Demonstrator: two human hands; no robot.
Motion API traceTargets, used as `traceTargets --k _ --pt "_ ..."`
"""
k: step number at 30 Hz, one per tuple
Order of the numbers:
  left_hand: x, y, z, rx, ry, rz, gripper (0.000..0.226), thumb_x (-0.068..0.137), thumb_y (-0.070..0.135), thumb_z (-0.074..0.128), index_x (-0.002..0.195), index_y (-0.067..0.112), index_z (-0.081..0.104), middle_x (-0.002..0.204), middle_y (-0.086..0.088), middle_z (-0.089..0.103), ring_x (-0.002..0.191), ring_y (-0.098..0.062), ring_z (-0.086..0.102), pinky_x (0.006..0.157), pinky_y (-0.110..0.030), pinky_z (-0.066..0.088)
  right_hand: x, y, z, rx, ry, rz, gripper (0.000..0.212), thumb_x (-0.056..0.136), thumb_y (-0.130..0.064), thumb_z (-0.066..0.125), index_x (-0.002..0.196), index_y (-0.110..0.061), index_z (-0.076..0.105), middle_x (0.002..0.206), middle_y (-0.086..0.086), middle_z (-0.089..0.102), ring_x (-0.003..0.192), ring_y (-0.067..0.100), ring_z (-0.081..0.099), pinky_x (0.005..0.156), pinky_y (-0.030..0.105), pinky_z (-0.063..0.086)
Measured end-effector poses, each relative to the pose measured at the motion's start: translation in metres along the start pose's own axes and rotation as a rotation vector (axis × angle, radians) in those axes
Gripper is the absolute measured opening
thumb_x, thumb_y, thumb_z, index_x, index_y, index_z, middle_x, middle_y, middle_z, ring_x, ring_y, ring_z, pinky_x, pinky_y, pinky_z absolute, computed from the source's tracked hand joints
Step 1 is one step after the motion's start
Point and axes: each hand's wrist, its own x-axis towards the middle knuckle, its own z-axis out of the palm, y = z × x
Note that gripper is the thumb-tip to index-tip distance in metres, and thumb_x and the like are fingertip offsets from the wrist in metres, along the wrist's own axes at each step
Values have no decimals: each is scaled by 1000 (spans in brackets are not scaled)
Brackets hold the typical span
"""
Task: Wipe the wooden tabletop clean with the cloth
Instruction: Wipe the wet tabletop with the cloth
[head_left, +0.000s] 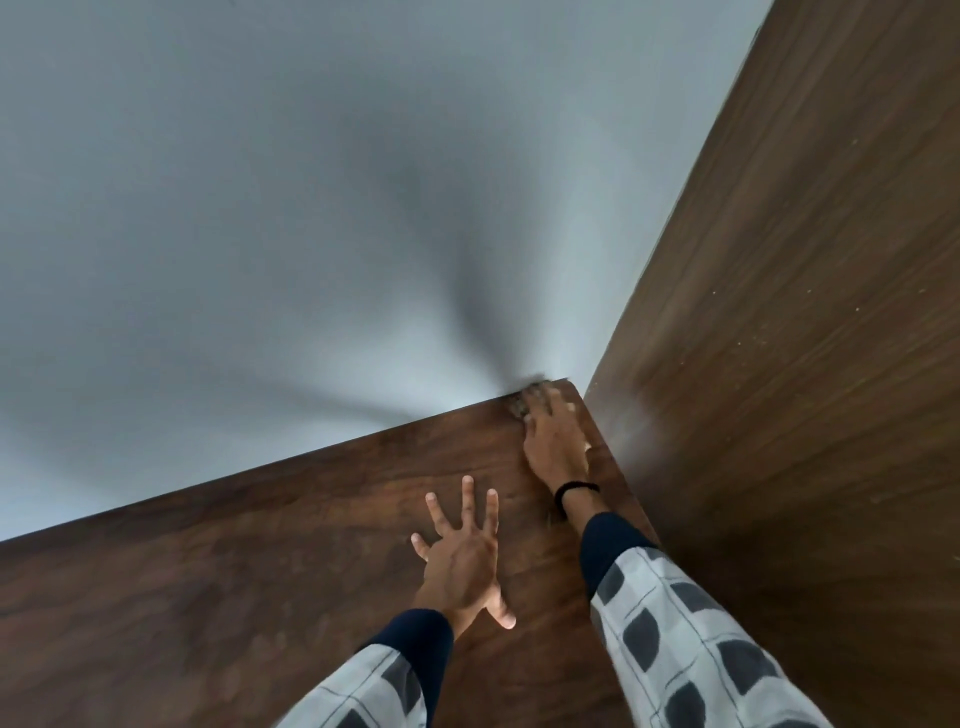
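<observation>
The dark wooden tabletop (260, 561) fills the lower half of the head view. My right hand (555, 441) reaches to its far right corner and presses a small brownish cloth (522, 404) against the wood; most of the cloth is hidden under the fingers and is blurred. My left hand (462, 556) lies flat on the tabletop nearer to me, fingers spread wide, holding nothing. A black band circles my right wrist.
A pale grey wall (260, 208) rises directly behind the table's far edge. A tall brown wooden panel (805, 312) stands along the table's right side, meeting it at the corner. Small light specks dot the panel.
</observation>
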Motion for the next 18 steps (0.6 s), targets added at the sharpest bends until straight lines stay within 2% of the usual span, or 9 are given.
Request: traceTargets --k 3,5,7,10,15,18 --pt "-2 1 -1 6 -10 9 158 55 46 95 151 28 -29 149 0 -50 136 -53 -35 107 -80 8 -9 3 6 -68 -104 -295 47 106 -15 43 153 -19 45 162 4 34 148 24 34 124 40 25" --pt "-4 1 -2 -1 -2 17 157 56 47 94 152 28 -28 150 0 -49 137 -53 -34 107 -79 9 2 21 -6 -117 -93 -335 47 106 -14 43 153 -19 45 162 6 35 147 25 36 124 36 24" --pt "-7 0 -3 -6 9 23 155 57 45 94 153 27 -27 151 -1 -48 137 -53 -34 108 -79 9 11 37 -19 -48 -24 -187 46 105 -11 45 151 -15 48 162 8 35 146 27 37 123 35 26" --pt "-9 -1 -4 -7 17 41 154 59 45 94 153 26 -26 152 -2 -47 137 -53 -34 108 -79 8 18 40 -24 11 -8 20 47 107 -13 43 154 -17 43 167 3 26 151 23 28 125 35 22" --pt "-4 -4 1 2 37 51 156 56 48 94 153 27 -27 152 -2 -46 136 -53 -34 107 -79 9 -20 40 -13 -89 -32 -36 48 109 -19 39 157 -20 37 168 4 22 154 21 22 125 35 13" --pt "-2 -5 5 6 38 47 157 55 49 94 153 27 -27 152 -1 -47 136 -53 -34 107 -79 9 -71 51 -7 -137 -12 20 48 109 -22 37 157 -24 36 167 5 24 154 24 24 124 37 18"
